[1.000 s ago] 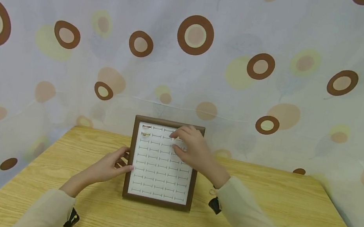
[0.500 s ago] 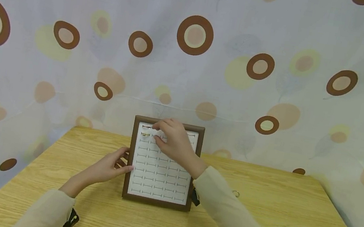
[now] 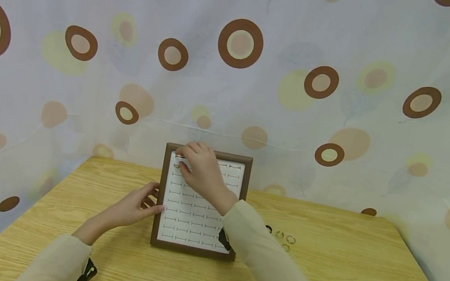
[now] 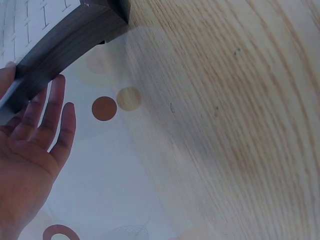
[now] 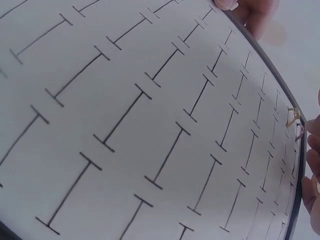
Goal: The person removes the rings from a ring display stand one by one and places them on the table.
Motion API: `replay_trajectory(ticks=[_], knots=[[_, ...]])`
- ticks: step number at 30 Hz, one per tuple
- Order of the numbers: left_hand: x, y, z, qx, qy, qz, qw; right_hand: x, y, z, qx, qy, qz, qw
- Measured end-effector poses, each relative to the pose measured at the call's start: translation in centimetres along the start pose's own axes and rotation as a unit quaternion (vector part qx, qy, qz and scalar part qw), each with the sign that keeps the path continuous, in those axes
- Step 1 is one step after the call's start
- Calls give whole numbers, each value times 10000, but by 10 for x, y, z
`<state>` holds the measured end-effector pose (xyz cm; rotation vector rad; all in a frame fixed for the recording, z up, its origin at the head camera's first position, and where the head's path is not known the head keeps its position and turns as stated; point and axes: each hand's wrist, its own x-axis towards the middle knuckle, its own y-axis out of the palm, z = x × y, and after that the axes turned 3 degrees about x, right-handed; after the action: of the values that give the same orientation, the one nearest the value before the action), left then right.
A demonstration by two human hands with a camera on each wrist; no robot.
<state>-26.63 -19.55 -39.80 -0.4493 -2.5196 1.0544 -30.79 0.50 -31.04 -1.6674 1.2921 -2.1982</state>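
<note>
A brown-framed ring display board [image 3: 198, 215], its white face lined with rows of slots, stands upright on the table. My left hand [image 3: 128, 206] grips its left edge, thumb at the front and fingers behind. My right hand [image 3: 201, 171] reaches across to the board's upper left, thumb and index finger apart. Its index fingertip is right at a ring [image 3: 180, 156] in the top row, the thumb close to a gold ring [image 3: 177, 166] below. In the right wrist view, the gold ring [image 5: 293, 116] and a pinkish ring [image 5: 300, 131] sit by the frame's edge, beside the right fingers [image 5: 314, 142].
Several loose rings [image 3: 291, 239] lie on the wooden table [image 3: 340, 277] to the right of the board, close to the right sleeve [image 3: 270, 270]. A patterned cloth [image 3: 230, 107] hangs behind and along the sides of the table.
My right hand has moved left across the board, from its upper right to the rings at upper left. Loose rings have come into view beside the sleeve. The left hand stays put.
</note>
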Motion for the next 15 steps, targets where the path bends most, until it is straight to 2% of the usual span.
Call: replay_trajectory(ticks=[15], knots=[[1, 0, 1, -74, -26, 2, 10000, 1, 9, -5, -45, -90, -121, 9999]])
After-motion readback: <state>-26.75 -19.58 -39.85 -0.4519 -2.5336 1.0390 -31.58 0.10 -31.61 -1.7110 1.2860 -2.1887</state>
